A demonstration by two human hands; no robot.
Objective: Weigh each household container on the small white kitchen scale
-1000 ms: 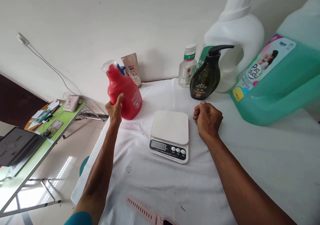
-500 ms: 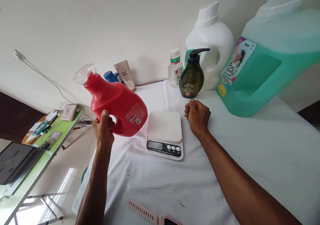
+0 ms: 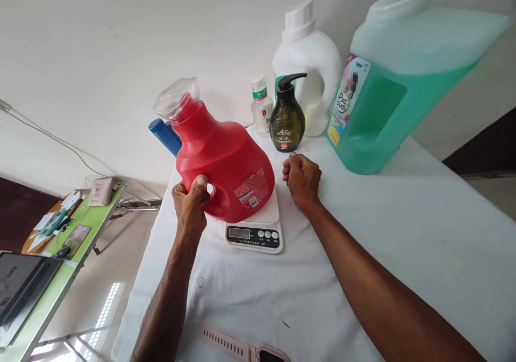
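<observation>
Red jug [image 3: 228, 155]: gripped by left hand [image 3: 189, 202] — tilted left
Scale [image 3: 255, 238]: partly hidden by jug
Right hand [image 3: 302, 178]: fingers clenched — right of scale

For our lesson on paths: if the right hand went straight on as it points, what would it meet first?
The right hand would probably meet the pump bottle just beyond it, though depth is unclear.

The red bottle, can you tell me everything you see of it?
The red bottle looks plastic, with a clear cap, a handle and a label with a barcode. It tilts, top toward the picture's left, and the left hand grips its handle. It hides part of the white scale; I can't tell whether they touch.
</observation>
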